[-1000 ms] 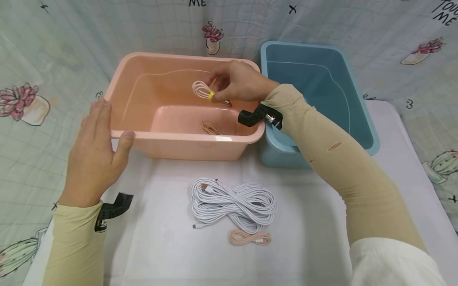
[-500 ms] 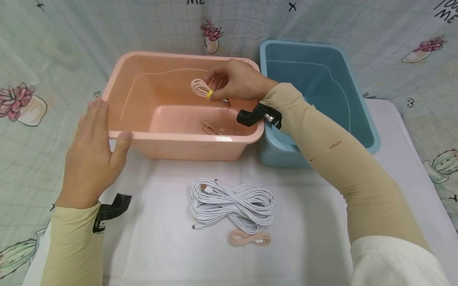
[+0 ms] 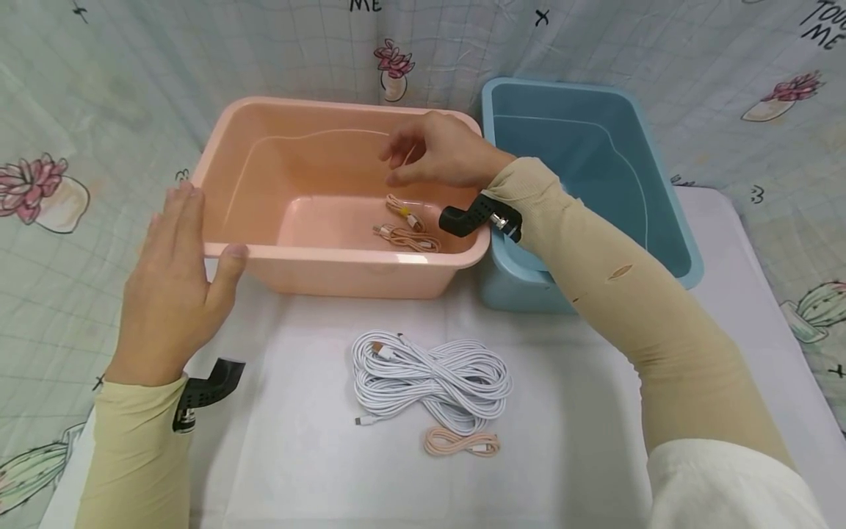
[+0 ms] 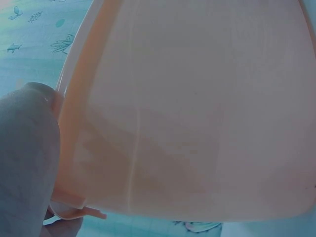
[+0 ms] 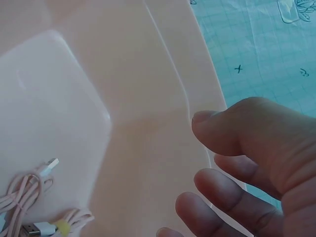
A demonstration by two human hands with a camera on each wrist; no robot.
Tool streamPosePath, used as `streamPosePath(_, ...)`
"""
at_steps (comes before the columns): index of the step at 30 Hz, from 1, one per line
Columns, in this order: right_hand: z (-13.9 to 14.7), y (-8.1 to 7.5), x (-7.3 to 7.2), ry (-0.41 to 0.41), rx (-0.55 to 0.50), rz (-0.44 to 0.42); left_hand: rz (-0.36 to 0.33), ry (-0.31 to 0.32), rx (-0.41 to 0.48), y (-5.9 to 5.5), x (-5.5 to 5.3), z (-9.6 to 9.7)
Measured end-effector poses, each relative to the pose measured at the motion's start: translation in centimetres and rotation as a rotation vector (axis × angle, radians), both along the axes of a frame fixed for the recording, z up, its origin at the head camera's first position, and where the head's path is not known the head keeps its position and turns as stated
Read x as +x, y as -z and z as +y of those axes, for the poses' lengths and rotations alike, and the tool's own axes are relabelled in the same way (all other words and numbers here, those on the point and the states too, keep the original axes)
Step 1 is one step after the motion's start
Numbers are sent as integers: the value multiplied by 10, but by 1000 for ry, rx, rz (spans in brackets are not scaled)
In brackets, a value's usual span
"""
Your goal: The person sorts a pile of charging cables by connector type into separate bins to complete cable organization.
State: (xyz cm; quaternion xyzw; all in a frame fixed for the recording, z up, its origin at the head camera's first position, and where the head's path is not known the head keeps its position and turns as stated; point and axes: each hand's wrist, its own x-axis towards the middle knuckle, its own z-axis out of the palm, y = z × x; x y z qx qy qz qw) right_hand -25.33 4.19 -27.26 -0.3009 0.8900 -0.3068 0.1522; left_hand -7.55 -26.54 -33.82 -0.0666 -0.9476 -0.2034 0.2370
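Observation:
My right hand (image 3: 443, 150) hangs over the right end of the peach-pink plastic tub (image 3: 344, 253), fingers loosely bent and holding nothing. In the right wrist view its thumb and fingertips stand apart. Below it, on the tub's floor, lie two coiled pink USB cables: one with a yellow tie (image 3: 405, 211), the other coil (image 3: 413, 239) nearer the front wall. Both coils also show at the lower left of the right wrist view. My left hand (image 3: 175, 286) rests with straight fingers at the tub's front left corner, thumb on the rim.
A blue plastic tub (image 3: 568, 139) stands against the pink one on the right, under my right forearm. In front, a large coiled white cable (image 3: 429, 382) lies on the white tablecloth (image 3: 297, 455) with a small pink cable (image 3: 461, 441) just below it. A patterned curtain (image 3: 291, 51) hangs behind.
My right hand has let go of the pink cable with the yellow tie, which has dropped to the tub's floor beside the other coil. The left hand stays at the corner.

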Motion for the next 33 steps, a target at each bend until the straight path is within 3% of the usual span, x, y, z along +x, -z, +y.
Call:
streamPosePath(17,0,-5,4,-29,-14,6,-30,-3,-17,0,4,1)
streamPosePath(24,0,-16,12,-12,25,49,-42,-10,-24,-4,4,2)
streamPosePath(33,-4,-30,29,-65,-3,94,-9,12,-23,-9,4,-2)
